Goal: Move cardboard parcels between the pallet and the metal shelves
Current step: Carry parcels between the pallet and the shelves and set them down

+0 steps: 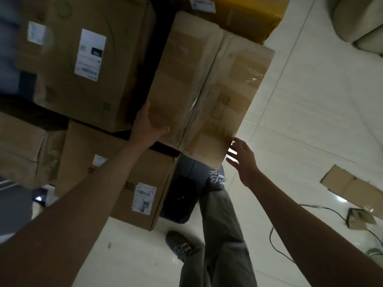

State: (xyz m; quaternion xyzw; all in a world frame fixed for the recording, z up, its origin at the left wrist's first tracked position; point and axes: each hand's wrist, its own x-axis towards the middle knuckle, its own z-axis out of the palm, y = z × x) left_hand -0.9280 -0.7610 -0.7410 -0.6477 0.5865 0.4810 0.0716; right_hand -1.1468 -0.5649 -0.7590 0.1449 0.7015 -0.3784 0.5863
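Note:
A long taped cardboard parcel (209,83) lies on top of the stack, its near end jutting out over my legs. My left hand (148,124) lies on its near left corner, fingers down the side and thumb on the top. At the parcel's near right edge is my right hand (241,157), fingers spread and straight, touching or almost touching the edge. Below sits a parcel with a barcode label (132,183), and to the left a big parcel with a white label (89,56).
More brown parcels (22,150) stand at the left and a yellow one (250,15) at the back. Flattened cardboard (350,185) and a black cable (275,235) lie on the pale tiled floor at the right. A dark bin (180,197) stands beside my legs.

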